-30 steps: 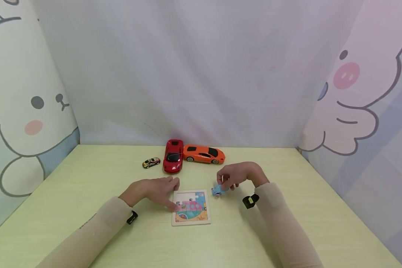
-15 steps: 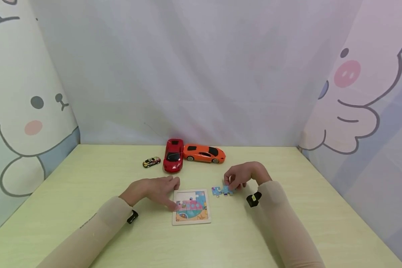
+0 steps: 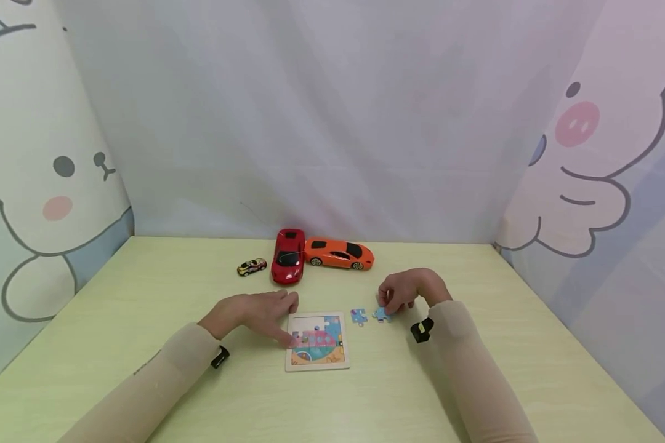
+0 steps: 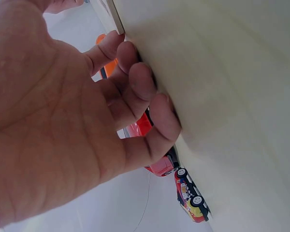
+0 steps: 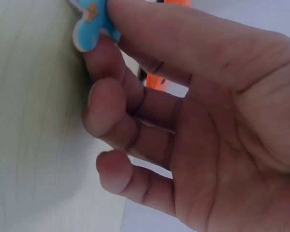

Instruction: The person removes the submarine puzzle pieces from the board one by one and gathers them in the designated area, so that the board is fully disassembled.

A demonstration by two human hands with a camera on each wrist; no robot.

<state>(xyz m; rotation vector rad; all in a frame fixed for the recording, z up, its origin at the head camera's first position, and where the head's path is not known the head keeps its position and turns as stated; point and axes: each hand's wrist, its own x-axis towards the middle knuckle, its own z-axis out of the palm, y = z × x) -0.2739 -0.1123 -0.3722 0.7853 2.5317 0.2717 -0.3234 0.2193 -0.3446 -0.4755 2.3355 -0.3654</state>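
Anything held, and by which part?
Right hand pinches a blue jigsaw piece by its right end, head view. Left hand grips nothing; its thumb touches the jigsaw frame.

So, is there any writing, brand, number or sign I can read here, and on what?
Nothing reads clearly.
Left sleeve: dark marks, perhaps lettering, too small to read.
Small toy car: printed markings, too blurred to read.
Black device at the right wrist: yellow patch, too small.

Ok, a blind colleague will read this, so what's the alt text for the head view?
A person's right hand pinches a blue puzzle piece beside a second piece on a pale table, while the left hand touches a partly filled puzzle frame. Behind stand a small patterned toy car, a red car and an orange car.
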